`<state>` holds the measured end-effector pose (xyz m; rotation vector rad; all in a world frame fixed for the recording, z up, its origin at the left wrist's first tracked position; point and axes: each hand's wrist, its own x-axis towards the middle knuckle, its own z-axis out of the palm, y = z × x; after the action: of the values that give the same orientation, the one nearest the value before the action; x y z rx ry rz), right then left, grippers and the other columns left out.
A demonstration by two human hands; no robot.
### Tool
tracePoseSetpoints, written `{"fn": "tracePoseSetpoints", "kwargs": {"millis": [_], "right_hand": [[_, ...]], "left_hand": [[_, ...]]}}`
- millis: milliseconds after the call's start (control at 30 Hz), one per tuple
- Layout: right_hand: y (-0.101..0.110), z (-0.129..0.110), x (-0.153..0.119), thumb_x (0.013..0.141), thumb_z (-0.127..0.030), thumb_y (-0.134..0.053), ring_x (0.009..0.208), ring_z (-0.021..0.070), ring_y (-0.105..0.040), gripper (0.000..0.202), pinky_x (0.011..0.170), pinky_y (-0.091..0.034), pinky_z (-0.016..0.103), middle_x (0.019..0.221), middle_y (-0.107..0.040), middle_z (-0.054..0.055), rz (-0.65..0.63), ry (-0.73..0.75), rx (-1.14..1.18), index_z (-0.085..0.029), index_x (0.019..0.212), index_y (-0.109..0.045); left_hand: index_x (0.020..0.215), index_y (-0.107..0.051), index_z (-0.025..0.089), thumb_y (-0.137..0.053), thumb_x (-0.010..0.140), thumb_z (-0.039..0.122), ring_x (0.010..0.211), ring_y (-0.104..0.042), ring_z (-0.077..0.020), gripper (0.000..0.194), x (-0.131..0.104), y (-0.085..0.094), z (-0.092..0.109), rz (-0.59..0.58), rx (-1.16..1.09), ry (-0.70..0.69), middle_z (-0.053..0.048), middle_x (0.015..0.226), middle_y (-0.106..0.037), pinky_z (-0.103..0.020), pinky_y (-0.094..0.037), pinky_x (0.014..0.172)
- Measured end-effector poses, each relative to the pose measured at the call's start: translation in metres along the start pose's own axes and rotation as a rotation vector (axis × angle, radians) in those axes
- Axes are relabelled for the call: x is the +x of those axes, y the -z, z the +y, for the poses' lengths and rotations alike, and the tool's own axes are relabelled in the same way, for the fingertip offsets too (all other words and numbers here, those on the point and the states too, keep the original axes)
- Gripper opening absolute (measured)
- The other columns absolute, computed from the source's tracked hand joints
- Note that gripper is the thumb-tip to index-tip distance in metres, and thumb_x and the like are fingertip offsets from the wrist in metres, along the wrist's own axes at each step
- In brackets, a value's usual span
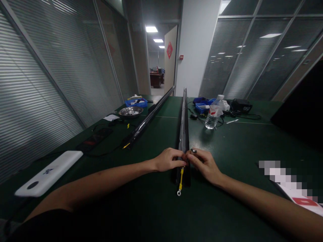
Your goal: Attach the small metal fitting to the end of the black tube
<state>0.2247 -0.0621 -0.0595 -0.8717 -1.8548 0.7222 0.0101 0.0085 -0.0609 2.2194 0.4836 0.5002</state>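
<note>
A long dark channel-shaped strip [183, 131] runs away from me along the green table. Over its near end, my left hand [168, 160] has thumb and fingers pinched together. My right hand [204, 164] meets it there from the other side, fingertips closed and almost touching the left ones. What sits between the fingertips is too small and covered to make out. From beneath the left thumb a yellow-sleeved wire [181, 176] comes toward me, ending in a silver ring terminal [179, 193]. A shiny ring-like metal piece [193, 151] shows at a right-hand finger.
Another long dark strip [151, 117] lies to the left. Behind it are a metal bowl [130, 112] and a blue tray [142, 103]. A water bottle [213, 114], blue bins [202, 108] and cables stand back right. A white device [54, 171] lies front left.
</note>
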Motion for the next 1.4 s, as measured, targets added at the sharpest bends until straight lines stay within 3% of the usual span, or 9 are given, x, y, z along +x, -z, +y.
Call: {"fn": "tracePoseSetpoints", "kwargs": {"millis": [167, 600, 1000, 1233, 1400], "right_hand": [[-0.0003, -0.0017, 0.0012, 0.107, -0.042, -0.059, 0.063, 0.0152, -0.057, 0.031, 0.061, -0.046, 0.027, 0.076, -0.065, 0.001, -0.010, 0.000, 0.016, -0.018, 0.090, -0.072], [-0.0002, 0.0002, 0.0000, 0.109, -0.041, -0.052, 0.068, 0.0173, -0.059, 0.036, 0.064, -0.047, 0.029, 0.079, -0.064, 0.003, 0.013, 0.025, -0.022, -0.018, 0.094, -0.075], [-0.0011, 0.0041, -0.0008, 0.106, -0.044, -0.060, 0.061, 0.0149, -0.056, 0.032, 0.057, -0.045, 0.026, 0.074, -0.064, 0.001, -0.007, -0.040, 0.026, -0.018, 0.090, -0.072], [-0.0004, 0.0026, -0.0008, 0.109, -0.037, -0.055, 0.069, 0.0166, -0.058, 0.033, 0.066, -0.046, 0.028, 0.078, -0.064, 0.002, 0.057, 0.053, -0.039, -0.019, 0.089, -0.074], [-0.0007, 0.0026, 0.0001, 0.109, -0.036, -0.055, 0.069, 0.0166, -0.058, 0.031, 0.066, -0.046, 0.028, 0.079, -0.065, 0.002, 0.035, 0.041, -0.021, -0.019, 0.090, -0.074]], "left_hand": [[0.101, -0.076, 0.012, -0.065, 0.097, 0.031, 0.078, -0.060, -0.0164, 0.022, 0.0002, 0.0005, -0.0001, -0.014, -0.028, -0.003, -0.003, 0.089, -0.069, -0.024, -0.044, 0.075], [0.096, -0.072, 0.012, -0.067, 0.096, 0.036, 0.065, -0.052, -0.0114, 0.024, -0.0003, -0.0007, 0.0015, 0.020, 0.061, 0.017, 0.001, 0.078, -0.062, -0.021, -0.036, 0.060], [0.101, -0.077, 0.014, -0.065, 0.097, 0.029, 0.089, -0.064, -0.0191, 0.020, 0.0015, 0.0013, -0.0030, -0.034, -0.028, -0.006, -0.003, 0.093, -0.071, -0.023, -0.046, 0.080], [0.099, -0.073, 0.012, -0.066, 0.097, 0.038, 0.071, -0.056, -0.0137, 0.027, -0.0002, -0.0002, -0.0007, 0.011, 0.005, 0.011, -0.001, 0.083, -0.063, -0.021, -0.039, 0.064], [0.098, -0.071, 0.012, -0.066, 0.097, 0.038, 0.067, -0.053, -0.0123, 0.026, -0.0003, -0.0006, -0.0013, 0.012, 0.049, 0.014, 0.000, 0.080, -0.062, -0.021, -0.036, 0.063]]}}
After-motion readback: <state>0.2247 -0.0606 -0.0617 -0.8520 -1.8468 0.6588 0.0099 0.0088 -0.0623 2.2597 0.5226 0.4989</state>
